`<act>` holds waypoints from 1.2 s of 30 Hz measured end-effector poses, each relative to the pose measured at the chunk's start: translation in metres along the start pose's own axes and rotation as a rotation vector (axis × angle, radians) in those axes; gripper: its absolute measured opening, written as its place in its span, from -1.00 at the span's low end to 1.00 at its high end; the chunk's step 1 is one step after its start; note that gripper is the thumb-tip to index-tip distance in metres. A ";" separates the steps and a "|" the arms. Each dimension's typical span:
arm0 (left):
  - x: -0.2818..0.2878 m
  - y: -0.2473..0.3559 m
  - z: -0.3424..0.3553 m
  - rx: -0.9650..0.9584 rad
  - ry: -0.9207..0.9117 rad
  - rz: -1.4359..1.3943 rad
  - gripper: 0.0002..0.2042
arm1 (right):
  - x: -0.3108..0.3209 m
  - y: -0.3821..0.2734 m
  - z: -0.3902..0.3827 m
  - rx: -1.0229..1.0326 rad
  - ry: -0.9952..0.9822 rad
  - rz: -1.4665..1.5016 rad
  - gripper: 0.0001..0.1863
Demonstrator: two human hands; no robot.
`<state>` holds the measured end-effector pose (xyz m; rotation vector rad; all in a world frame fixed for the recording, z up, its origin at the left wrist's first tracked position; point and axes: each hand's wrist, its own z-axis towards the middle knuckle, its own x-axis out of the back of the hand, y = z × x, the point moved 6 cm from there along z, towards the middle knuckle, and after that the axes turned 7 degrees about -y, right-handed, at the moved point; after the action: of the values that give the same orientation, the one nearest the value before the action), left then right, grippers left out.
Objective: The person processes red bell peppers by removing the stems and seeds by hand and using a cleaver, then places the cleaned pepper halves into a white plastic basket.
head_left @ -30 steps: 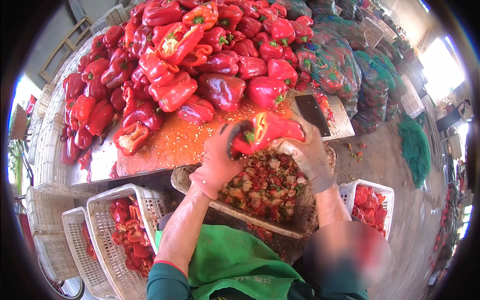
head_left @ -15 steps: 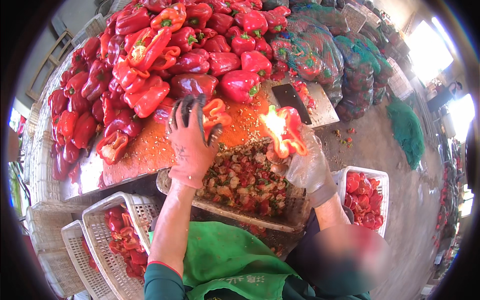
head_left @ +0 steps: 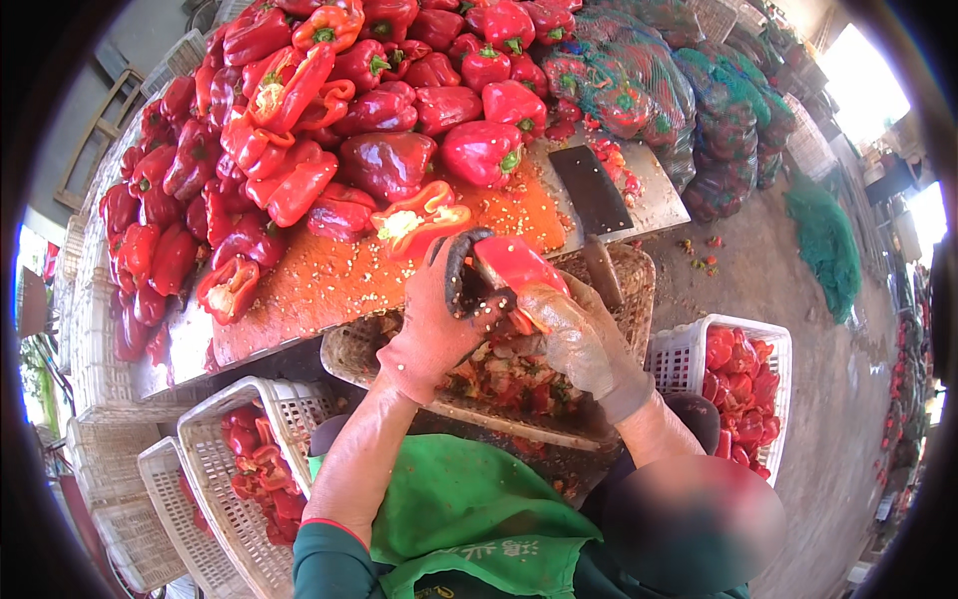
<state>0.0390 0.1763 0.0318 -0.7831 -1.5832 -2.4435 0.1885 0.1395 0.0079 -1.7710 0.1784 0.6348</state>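
Observation:
My right hand (head_left: 589, 344), in a pale, wet-looking glove, grips a red bell pepper half (head_left: 519, 265) above a basket (head_left: 349, 349) of pepper cores and scraps. My left hand (head_left: 434, 324), gloved in orange with dark fingers, curls its fingers and thumb about the left end of that pepper half. Its inner side is mostly hidden by the hands. Just beyond my left hand, a cut pepper half (head_left: 424, 215) shows pale seeds on the seed-strewn orange board (head_left: 289, 290). A cleaver (head_left: 591, 190) with a dark blade lies to the right, its handle over the basket.
Whole red peppers (head_left: 389, 165) are heaped at the far left and middle. White crates of cut peppers stand at the left (head_left: 225, 469) and right (head_left: 679, 359). Full net sacks (head_left: 639, 100) rise at the back right, near a green net (head_left: 828, 245) on the floor.
My left hand has left the board and come toward me and right, to the pepper half. My right hand has brought that pepper half left and lower, turning its red skin upward.

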 end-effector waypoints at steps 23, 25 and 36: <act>-0.013 0.001 -0.018 0.098 -0.219 0.349 -0.41 | 0.007 -0.012 -0.009 -0.085 -0.132 -0.282 -0.47; -0.011 0.004 -0.024 0.010 -0.216 0.262 -0.40 | 0.012 -0.013 -0.010 -0.186 -0.204 -0.266 -0.48; -0.020 -0.027 -0.016 0.195 -0.002 0.049 -0.67 | -0.005 0.001 -0.014 0.218 0.007 -0.732 -0.41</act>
<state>0.0404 0.1705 -0.0055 -0.7806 -1.7476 -2.2129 0.1879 0.1251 0.0120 -1.4821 -0.3740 0.0721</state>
